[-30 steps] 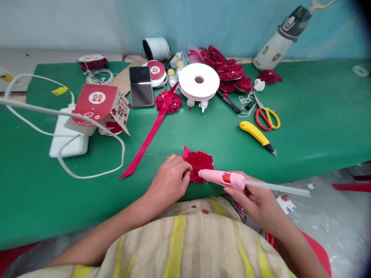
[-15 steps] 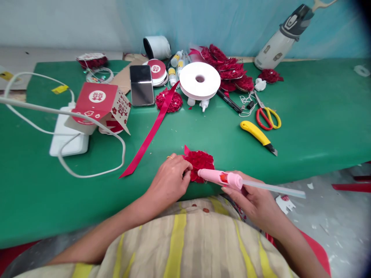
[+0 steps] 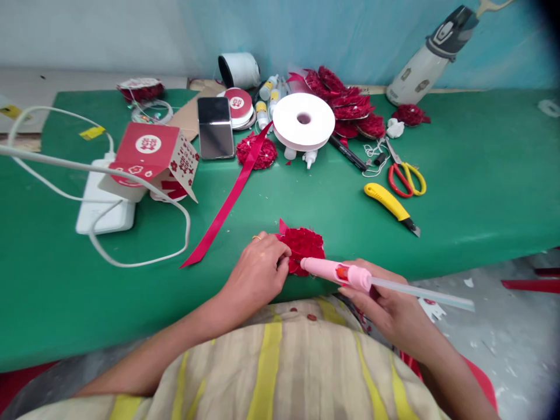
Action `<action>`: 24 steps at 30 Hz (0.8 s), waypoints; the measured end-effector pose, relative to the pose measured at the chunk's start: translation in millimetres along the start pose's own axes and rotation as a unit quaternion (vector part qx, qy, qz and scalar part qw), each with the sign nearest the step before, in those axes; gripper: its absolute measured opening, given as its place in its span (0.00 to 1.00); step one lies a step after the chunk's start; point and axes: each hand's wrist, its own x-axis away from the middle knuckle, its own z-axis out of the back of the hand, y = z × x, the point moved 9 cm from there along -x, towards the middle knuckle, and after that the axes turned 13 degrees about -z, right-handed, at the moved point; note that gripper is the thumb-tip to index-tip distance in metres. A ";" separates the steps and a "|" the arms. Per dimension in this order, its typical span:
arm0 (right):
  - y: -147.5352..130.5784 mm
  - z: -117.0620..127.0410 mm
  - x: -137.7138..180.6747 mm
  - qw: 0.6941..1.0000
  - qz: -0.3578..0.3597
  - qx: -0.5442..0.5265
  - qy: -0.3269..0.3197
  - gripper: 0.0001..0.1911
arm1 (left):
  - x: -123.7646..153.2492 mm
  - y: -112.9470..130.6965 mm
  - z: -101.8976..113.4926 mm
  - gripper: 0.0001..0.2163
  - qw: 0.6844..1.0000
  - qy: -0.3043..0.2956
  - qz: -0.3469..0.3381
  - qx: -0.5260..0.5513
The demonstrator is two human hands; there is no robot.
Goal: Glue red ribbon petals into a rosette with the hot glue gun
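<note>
My right hand (image 3: 380, 297) is wrapped round a pink glue gun (image 3: 326, 270), with a clear glue stick (image 3: 424, 293) jutting from its rear. The gun's nozzle points left at a dark red fabric rosette (image 3: 306, 242) near the table's front edge. With fingers pinched at the rosette's left side, my left hand (image 3: 262, 268) grips it; the fingertips are partly hidden. A red ribbon strip (image 3: 227, 207) lies beyond that hand, its far end over another rosette (image 3: 266, 154). Beside it stands a white ribbon spool (image 3: 291, 119).
A yellow utility knife (image 3: 387, 201) with its blade out and scissors (image 3: 406, 178) lie to the right. Leftward are a phone (image 3: 216, 131), a red box (image 3: 146, 149) and a white power bank (image 3: 105, 210) with a looping cable. Behind are piled rosettes (image 3: 350, 108) and a bottle (image 3: 420, 73).
The glue gun has shifted slightly right, its rear end tipping a little lower. My left hand stays at the rosette. The whole view has moved very slightly.
</note>
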 end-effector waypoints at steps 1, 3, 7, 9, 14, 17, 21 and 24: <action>0.2 -0.3 -0.2 1.000 0.001 -0.003 -0.001 0.04 | 0.0 0.0 0.1 0.06 1.000 0.000 0.000 0.000; 1.0 -0.7 -1.2 1.000 0.000 -0.008 -0.002 0.04 | 0.1 0.0 0.7 0.06 1.000 0.001 -0.001 0.002; 2.9 -2.6 -4.0 1.000 -0.006 -0.009 -0.006 0.03 | 0.1 0.8 2.1 0.06 1.000 0.005 -0.004 0.016; 3.2 -3.6 -4.8 1.000 -0.007 -0.011 -0.009 0.03 | 0.0 0.9 2.2 0.06 1.000 0.007 -0.004 0.023; 4.6 -3.7 -3.3 1.000 -0.012 -0.022 -0.009 0.02 | -0.8 -0.1 2.1 0.06 0.999 0.006 -0.003 0.042; 4.3 -3.3 -1.8 1.000 -0.009 -0.030 -0.005 0.01 | 0.0 -1.6 5.2 0.07 0.997 0.016 -0.004 0.072; 3.3 -2.8 -1.8 0.999 -0.002 -0.035 0.002 0.01 | 3.3 -4.9 8.6 0.08 0.994 0.029 0.000 0.105; 2.3 -1.9 -2.0 0.999 0.002 -0.033 0.007 0.01 | 5.1 -7.3 7.4 0.09 0.992 0.034 0.003 0.118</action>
